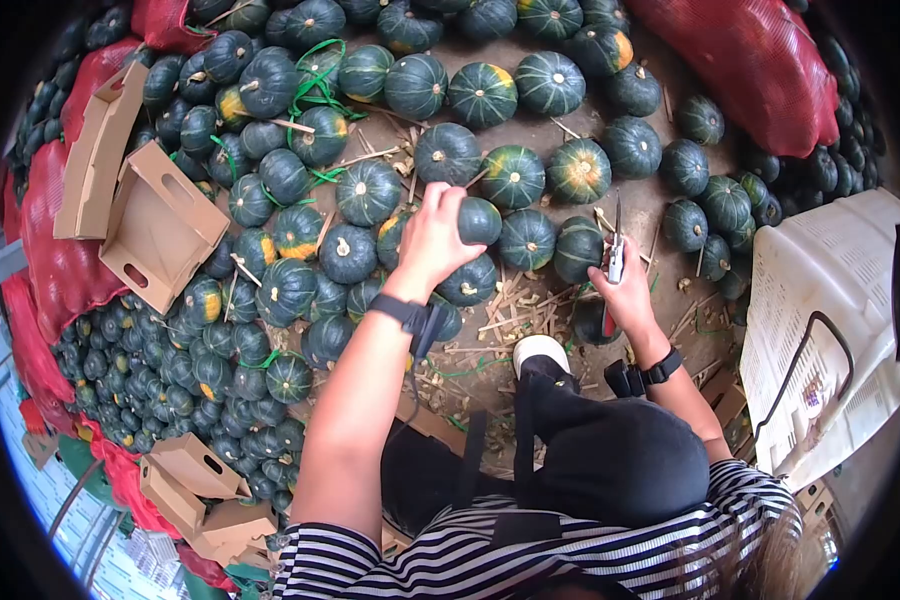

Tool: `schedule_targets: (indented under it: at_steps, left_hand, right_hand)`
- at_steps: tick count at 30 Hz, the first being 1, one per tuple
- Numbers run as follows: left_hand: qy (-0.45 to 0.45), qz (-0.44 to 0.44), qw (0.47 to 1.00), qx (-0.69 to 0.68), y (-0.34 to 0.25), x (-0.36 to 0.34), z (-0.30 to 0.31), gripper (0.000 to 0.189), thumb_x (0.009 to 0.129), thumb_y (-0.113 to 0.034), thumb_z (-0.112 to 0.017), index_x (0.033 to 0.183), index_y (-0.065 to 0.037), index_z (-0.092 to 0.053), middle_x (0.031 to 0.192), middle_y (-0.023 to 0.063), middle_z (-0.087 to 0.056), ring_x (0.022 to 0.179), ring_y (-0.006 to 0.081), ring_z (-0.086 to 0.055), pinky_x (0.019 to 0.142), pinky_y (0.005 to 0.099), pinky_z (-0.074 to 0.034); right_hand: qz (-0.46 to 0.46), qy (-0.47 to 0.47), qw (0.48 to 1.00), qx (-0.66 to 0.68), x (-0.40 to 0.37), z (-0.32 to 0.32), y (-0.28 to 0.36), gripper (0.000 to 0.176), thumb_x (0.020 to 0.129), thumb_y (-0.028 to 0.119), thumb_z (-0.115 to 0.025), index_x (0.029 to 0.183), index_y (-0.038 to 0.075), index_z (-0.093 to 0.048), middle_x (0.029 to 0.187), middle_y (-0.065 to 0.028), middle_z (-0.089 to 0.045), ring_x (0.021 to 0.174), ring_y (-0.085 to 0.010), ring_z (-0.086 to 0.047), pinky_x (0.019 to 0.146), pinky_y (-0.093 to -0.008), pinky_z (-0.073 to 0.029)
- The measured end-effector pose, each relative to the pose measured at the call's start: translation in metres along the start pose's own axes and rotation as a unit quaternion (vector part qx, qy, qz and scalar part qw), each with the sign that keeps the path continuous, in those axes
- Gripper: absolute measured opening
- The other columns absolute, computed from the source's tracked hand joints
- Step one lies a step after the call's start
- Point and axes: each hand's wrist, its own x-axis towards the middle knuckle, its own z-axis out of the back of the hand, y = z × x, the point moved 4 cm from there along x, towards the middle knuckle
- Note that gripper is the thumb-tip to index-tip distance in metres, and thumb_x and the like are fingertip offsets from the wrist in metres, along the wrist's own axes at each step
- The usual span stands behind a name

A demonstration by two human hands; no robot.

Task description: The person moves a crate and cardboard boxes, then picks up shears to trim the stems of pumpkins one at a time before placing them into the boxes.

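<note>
My left hand [433, 243] is closed around a small dark green pumpkin [479, 221], its stem pointing up and left beside my fingers. In my right hand [627, 292] is a pair of pruning shears [616, 258], the narrow metal blades pointing away from me and a bit of red handle showing below. Just left of the shears lies a round green pumpkin [577, 250]. Between the two hands sits another pumpkin [526, 240] with a pale cut stem. A pumpkin with a yellow-green patch [513, 177] lies just beyond them.
Many pumpkins cover the ground ahead and to the left. Cut stems and straw [515, 305] litter the floor near my shoe [540, 350]. A white plastic crate [820, 320] stands at the right. Cardboard boxes [162, 225] and red mesh sacks [65, 230] lie at the left.
</note>
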Motion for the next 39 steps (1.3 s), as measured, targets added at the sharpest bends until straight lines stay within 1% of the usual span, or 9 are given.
schedule_targets:
  at_steps: [3,9,11,13,16,20,33,35,39]
  left_hand:
    - [-0.071,0.04,0.944,-0.319,0.003,-0.023,0.008,0.062,0.067,-0.021,-0.081,0.116,-0.008,-0.045,0.103,0.0107,-0.059,0.096,0.0248,-0.06,0.086,0.0368,-0.048]
    - [0.128,0.132,0.526,-0.83,0.015,-0.086,-0.009,0.072,0.08,-0.058,-0.057,0.13,-0.009,-0.039,0.103,0.0138,-0.06,0.095,0.0291,-0.061,0.068,0.0358,-0.053]
    - [0.043,0.168,0.624,-0.762,-0.002,-0.098,-0.017,0.075,0.078,-0.06,-0.058,0.13,-0.01,-0.038,0.097,0.0192,-0.059,0.081,0.0313,-0.065,0.056,0.0349,-0.054]
    - [0.132,0.225,0.442,-0.858,-0.017,-0.118,-0.03,0.072,0.079,-0.058,-0.059,0.128,-0.008,-0.041,0.1,0.0206,-0.057,0.08,0.0319,-0.065,0.055,0.0362,-0.055]
    - [0.374,0.008,0.189,-0.908,-0.038,-0.112,-0.049,0.072,0.08,-0.058,-0.056,0.125,-0.003,-0.044,0.112,0.0205,-0.056,0.104,0.0363,-0.057,0.061,0.0418,-0.058]
    - [0.101,0.095,0.255,-0.957,-0.046,-0.108,-0.03,0.062,0.08,-0.062,-0.055,0.128,-0.024,-0.043,0.13,0.0171,-0.039,0.119,0.0407,-0.04,0.063,0.0483,-0.056]
    - [-0.288,0.295,0.634,-0.655,0.11,-0.348,0.098,0.062,0.076,-0.044,-0.061,0.13,-0.021,-0.04,0.122,0.0131,-0.051,0.108,0.0356,-0.054,0.071,0.0527,-0.055]
    - [-0.389,0.462,0.625,-0.494,0.139,-0.452,0.124,0.055,0.081,-0.047,-0.054,0.129,-0.023,-0.046,0.12,0.0102,-0.053,0.104,0.029,-0.056,0.076,0.0553,-0.051]
    - [-0.569,0.619,0.351,-0.412,0.255,-0.693,0.151,0.057,0.085,-0.049,-0.048,0.129,-0.014,-0.047,0.123,0.0107,-0.052,0.104,0.0278,-0.056,0.081,0.0512,-0.049]
  right_hand:
    - [-0.017,0.005,1.0,0.021,-0.001,-0.001,-0.004,0.052,0.074,0.017,-0.069,0.117,0.004,-0.043,0.094,-0.0116,-0.054,0.084,-0.0243,-0.056,0.081,-0.0349,-0.044]
    - [-0.036,0.0,0.992,0.122,-0.004,-0.005,-0.018,0.047,0.077,0.012,-0.069,0.116,0.005,-0.044,0.089,-0.0036,-0.051,0.08,-0.0147,-0.053,0.077,-0.0298,-0.045]
    - [-0.035,-0.007,0.99,0.134,-0.004,-0.003,-0.018,0.047,0.077,0.011,-0.069,0.116,0.005,-0.044,0.089,-0.0034,-0.051,0.081,-0.0144,-0.053,0.077,-0.0294,-0.045]
    - [-0.032,-0.01,0.988,0.149,-0.004,-0.002,-0.015,0.047,0.077,0.01,-0.069,0.116,0.005,-0.044,0.089,-0.0032,-0.051,0.081,-0.0142,-0.053,0.077,-0.0289,-0.045]
    - [-0.027,0.001,0.984,0.174,-0.005,0.002,-0.011,0.05,0.077,0.008,-0.068,0.121,0.005,-0.044,0.091,-0.0027,-0.05,0.081,-0.012,-0.052,0.076,-0.0273,-0.045]
    - [-0.002,-0.007,0.981,0.196,-0.008,0.008,-0.009,0.052,0.077,0.008,-0.069,0.122,0.005,-0.043,0.092,-0.002,-0.05,0.081,-0.0121,-0.052,0.075,-0.0275,-0.046]
    - [0.019,-0.037,0.976,0.213,-0.001,0.012,-0.008,0.048,0.078,0.006,-0.065,0.122,0.003,-0.044,0.088,-0.0019,-0.051,0.079,-0.0115,-0.052,0.072,-0.0262,-0.045]
    - [0.026,-0.034,0.978,0.205,0.001,0.015,-0.013,0.049,0.078,0.007,-0.065,0.123,0.004,-0.044,0.089,-0.0019,-0.052,0.08,-0.0115,-0.052,0.072,-0.0263,-0.045]
    - [0.026,-0.036,0.983,0.178,0.005,0.016,-0.02,0.049,0.079,0.009,-0.065,0.123,0.004,-0.044,0.09,-0.0024,-0.053,0.082,-0.0121,-0.054,0.074,-0.0268,-0.046]
